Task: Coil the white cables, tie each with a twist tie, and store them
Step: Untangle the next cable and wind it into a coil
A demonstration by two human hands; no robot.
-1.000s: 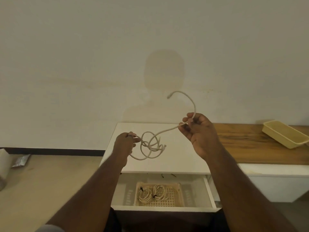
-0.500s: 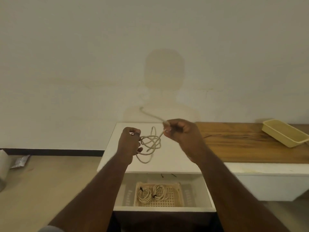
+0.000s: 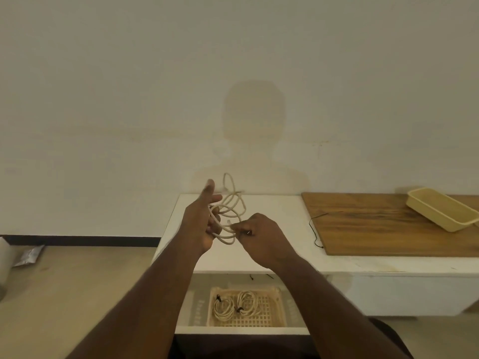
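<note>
A white cable (image 3: 231, 203) hangs in several loose loops above the white cabinet top (image 3: 272, 218). My left hand (image 3: 201, 224) holds the loops, index finger and thumb pointing up and the lower fingers curled round the strands. My right hand (image 3: 259, 235) pinches the cable's lower loop at its near end, fingers curled. Below, the open drawer (image 3: 197, 310) holds a cream lattice basket (image 3: 267, 313) with two coiled white cables (image 3: 234, 304), each bound by a dark tie. A thin black twist tie (image 3: 315, 230) lies on the cabinet top beside the wooden board.
A wooden board (image 3: 388, 224) covers the right of the cabinet top, with a cream tray (image 3: 440, 208) on its far right corner. The wall stands directly behind. On the floor at left lie a silver packet (image 3: 28, 255) and a pale roll (image 3: 4, 263).
My right hand has dropped from above the coil to its lower right, bringing the free end in as another loop. My left hand has opened its index finger and thumb upward.
</note>
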